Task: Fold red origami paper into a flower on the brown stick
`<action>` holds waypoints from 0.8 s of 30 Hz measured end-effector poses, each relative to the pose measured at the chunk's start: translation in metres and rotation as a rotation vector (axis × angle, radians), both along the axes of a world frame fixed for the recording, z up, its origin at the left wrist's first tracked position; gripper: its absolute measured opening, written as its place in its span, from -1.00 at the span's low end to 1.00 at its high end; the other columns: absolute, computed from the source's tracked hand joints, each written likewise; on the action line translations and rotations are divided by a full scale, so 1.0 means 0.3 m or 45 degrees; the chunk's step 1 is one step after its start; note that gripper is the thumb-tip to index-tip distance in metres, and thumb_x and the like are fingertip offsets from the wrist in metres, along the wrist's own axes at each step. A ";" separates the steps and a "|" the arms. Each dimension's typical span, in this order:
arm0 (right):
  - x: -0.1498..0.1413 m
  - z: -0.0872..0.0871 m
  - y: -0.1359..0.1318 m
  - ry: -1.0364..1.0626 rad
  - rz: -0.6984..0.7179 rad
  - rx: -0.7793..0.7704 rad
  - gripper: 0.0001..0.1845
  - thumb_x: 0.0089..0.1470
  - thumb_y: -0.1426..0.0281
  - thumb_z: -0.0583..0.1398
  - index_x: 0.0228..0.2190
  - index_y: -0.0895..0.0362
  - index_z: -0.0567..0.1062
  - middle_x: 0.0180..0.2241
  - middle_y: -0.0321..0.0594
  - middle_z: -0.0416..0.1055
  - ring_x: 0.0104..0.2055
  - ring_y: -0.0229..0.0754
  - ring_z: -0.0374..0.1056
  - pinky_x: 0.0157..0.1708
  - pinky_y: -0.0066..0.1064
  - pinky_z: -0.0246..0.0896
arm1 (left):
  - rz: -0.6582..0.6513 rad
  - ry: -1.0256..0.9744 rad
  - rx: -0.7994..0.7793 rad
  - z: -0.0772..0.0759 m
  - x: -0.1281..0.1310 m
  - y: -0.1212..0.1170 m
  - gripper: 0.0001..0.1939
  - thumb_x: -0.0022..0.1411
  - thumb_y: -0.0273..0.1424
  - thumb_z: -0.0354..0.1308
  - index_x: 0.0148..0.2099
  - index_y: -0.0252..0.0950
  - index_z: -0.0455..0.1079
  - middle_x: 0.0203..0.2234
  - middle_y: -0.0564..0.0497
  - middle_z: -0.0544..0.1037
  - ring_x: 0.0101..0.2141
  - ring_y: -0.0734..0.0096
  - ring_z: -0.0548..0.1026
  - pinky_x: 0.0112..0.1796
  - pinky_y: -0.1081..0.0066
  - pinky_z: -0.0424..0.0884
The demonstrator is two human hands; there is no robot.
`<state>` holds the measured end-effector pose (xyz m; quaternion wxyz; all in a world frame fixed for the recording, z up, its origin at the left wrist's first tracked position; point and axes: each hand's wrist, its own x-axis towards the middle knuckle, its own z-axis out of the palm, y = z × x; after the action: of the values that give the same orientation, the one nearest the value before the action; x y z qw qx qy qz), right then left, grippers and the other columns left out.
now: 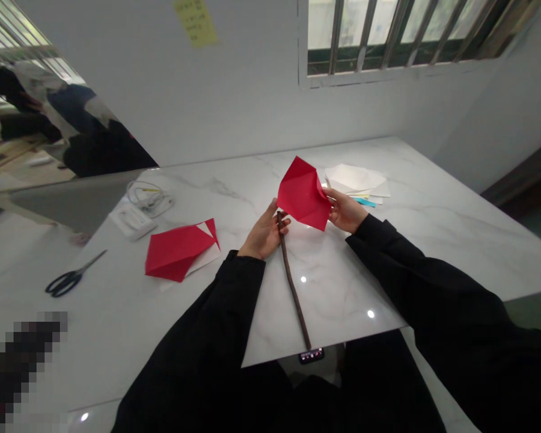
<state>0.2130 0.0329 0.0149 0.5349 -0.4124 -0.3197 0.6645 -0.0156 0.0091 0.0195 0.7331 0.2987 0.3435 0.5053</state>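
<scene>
My left hand [265,233] is closed around the upper end of a thin brown stick [294,290] that slants down to the table's front edge. My right hand [345,210] pinches the right corner of a folded red paper shape [303,193], held upright just above the stick's top. Both hands sit over the middle of the white marble table [234,198]. A second folded red sheet [178,250] with a white underside lies flat to the left of my left arm.
A stack of white and coloured papers [357,180] lies behind my right hand. Black scissors [70,279] rest at the far left. A white charger with coiled cable [139,207] sits at the back left. A phone [311,355] shows below the table's front edge.
</scene>
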 end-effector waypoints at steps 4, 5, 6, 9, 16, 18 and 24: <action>0.003 -0.033 0.009 -0.038 0.109 -0.038 -0.87 0.16 0.33 0.41 -0.24 0.08 0.65 -0.22 -0.21 0.65 -0.26 -0.20 0.51 -0.36 -0.48 0.47 | -0.086 -0.041 0.049 0.005 -0.001 0.001 -0.50 0.23 0.07 0.45 -0.09 -0.24 0.54 -0.35 0.00 0.55 -0.46 0.46 0.42 -0.53 0.46 0.25; 0.006 -0.041 0.012 -0.050 0.124 -0.028 -0.86 0.16 0.32 0.41 -0.24 0.08 0.66 -0.21 -0.21 0.65 -0.26 -0.20 0.51 -0.37 -0.49 0.45 | -0.108 -0.040 0.057 0.004 0.000 0.000 -0.52 0.27 0.06 0.43 -0.07 -0.24 0.54 -0.33 -0.01 0.57 -0.44 0.44 0.43 -0.52 0.45 0.25; 0.008 -0.048 0.015 -0.060 0.134 -0.016 -0.85 0.16 0.30 0.42 -0.24 0.08 0.66 -0.21 -0.21 0.65 -0.26 -0.20 0.50 -0.36 -0.48 0.45 | -0.131 -0.029 0.063 0.001 0.001 -0.002 -0.56 0.29 0.01 0.42 -0.06 -0.25 0.55 -0.32 -0.03 0.58 -0.43 0.42 0.45 -0.52 0.44 0.26; 0.009 -0.062 0.021 -0.082 0.151 0.007 -0.83 0.16 0.28 0.43 -0.24 0.08 0.66 -0.18 -0.20 0.65 -0.24 -0.19 0.51 -0.31 -0.45 0.46 | -0.169 0.043 0.080 -0.016 0.005 -0.003 -0.71 0.26 -0.25 0.48 -0.12 -0.29 0.53 -0.33 -0.02 0.58 -0.42 0.45 0.45 -0.51 0.46 0.24; -0.002 -0.078 0.023 -0.082 0.153 -0.014 -0.78 0.14 0.27 0.44 -0.19 0.09 0.67 -0.23 -0.24 0.62 -0.35 -0.24 0.43 -0.44 -0.47 0.33 | -0.086 0.089 0.056 -0.033 0.005 0.006 -0.72 0.19 -0.38 0.50 -0.24 -0.30 0.43 -0.45 0.10 0.46 -0.50 0.56 0.37 -0.53 0.51 0.20; 0.000 -0.081 0.025 -0.075 0.132 -0.020 -0.75 0.11 0.27 0.45 -0.18 0.09 0.66 -0.21 -0.25 0.62 -0.36 -0.25 0.43 -0.45 -0.47 0.31 | -0.066 0.062 0.028 -0.023 0.005 0.006 -0.68 0.23 -0.25 0.49 -0.22 -0.28 0.43 -0.46 0.10 0.46 -0.51 0.54 0.38 -0.55 0.50 0.20; 0.009 -0.087 0.035 -0.068 0.191 -0.006 -0.68 0.06 0.20 0.47 -0.21 0.09 0.60 -0.35 -0.28 0.57 -0.50 -0.29 0.30 -0.53 -0.45 0.19 | -0.121 -0.003 -0.039 -0.004 -0.001 0.013 -0.53 0.39 0.07 0.29 -0.24 -0.26 0.40 -0.52 0.08 0.39 -0.56 0.50 0.36 -0.59 0.50 0.15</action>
<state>0.2158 0.0433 -0.0113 0.4740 -0.4061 -0.3622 0.6922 -0.0161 0.0129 0.0183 0.7612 0.3029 0.3356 0.4651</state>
